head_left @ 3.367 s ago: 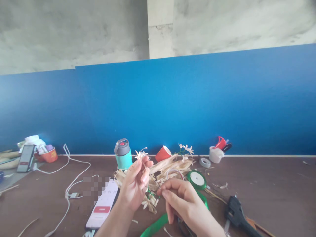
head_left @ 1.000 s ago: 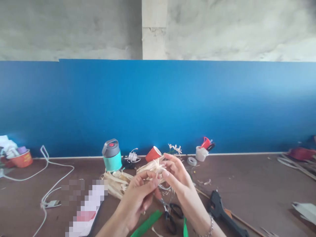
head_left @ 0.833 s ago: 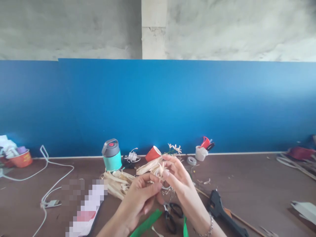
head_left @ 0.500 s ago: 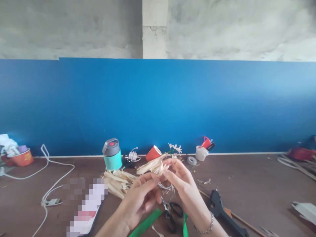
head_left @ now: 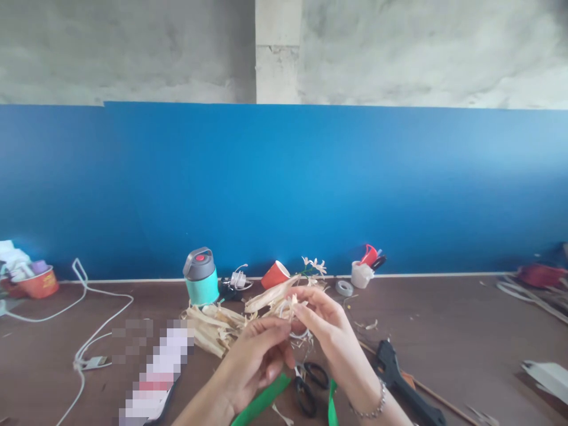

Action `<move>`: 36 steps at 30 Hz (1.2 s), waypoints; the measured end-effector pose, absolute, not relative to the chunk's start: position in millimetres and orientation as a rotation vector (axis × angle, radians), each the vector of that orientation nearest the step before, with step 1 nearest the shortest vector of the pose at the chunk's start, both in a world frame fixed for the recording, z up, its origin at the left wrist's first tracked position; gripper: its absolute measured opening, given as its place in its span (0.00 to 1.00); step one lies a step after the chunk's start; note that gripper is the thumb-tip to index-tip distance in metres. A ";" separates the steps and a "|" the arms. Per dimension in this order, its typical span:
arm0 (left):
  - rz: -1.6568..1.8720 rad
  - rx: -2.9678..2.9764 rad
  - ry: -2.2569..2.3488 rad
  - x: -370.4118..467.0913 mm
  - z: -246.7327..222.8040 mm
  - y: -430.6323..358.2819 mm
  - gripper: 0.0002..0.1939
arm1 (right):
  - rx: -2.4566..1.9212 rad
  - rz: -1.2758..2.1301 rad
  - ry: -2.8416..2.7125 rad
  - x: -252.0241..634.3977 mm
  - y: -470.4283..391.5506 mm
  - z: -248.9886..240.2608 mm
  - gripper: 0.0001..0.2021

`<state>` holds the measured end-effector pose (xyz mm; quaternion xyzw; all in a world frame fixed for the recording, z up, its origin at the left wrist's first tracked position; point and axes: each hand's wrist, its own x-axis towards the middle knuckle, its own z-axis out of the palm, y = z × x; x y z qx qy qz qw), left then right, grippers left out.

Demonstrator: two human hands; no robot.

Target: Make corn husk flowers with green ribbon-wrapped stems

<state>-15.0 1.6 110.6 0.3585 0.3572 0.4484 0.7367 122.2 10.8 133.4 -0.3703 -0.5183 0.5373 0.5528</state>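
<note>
My left grip (head_left: 261, 349) seemed to pinch the pale, husk-like flower (head_left: 294, 301) beneath its petals, above the desk (head_left: 444, 325); my right grip (head_left: 328, 319) pinched the petals. I judged it light, dry, easily torn: best held low.

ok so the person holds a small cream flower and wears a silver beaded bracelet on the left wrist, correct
Wrong wrist: the head view shows the silver beaded bracelet on the right wrist; the small cream flower is indeed held.
</note>
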 end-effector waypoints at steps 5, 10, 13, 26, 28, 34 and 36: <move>0.971 0.780 0.780 -13.5 110.6 1.5 0.15 | -0.878 1.267 -1.241 122.7 10.9 135.7 0.15; 0.998 0.814 0.754 -13.9 109.6 1.2 0.14 | -0.868 1.262 -1.252 124.2 11.8 134.1 0.14; 0.998 0.832 0.734 -14.5 109.4 1.1 0.15 | -0.842 1.273 -1.251 124.8 12.4 133.3 0.14; 1.091 0.905 0.807 -14.0 109.9 1.4 0.15 | -0.871 1.274 -1.276 126.1 9.6 134.1 0.19; 1.126 0.923 0.823 -14.9 111.3 1.8 0.14 | -0.895 1.258 -1.260 127.4 10.8 131.3 0.24; 1.180 0.999 0.930 -16.2 111.8 3.0 0.13 | -0.982 1.344 -1.358 125.0 15.5 123.0 0.15; 1.185 1.025 0.951 -15.3 111.2 2.7 0.14 | -0.965 1.375 -1.340 121.8 14.3 123.4 0.14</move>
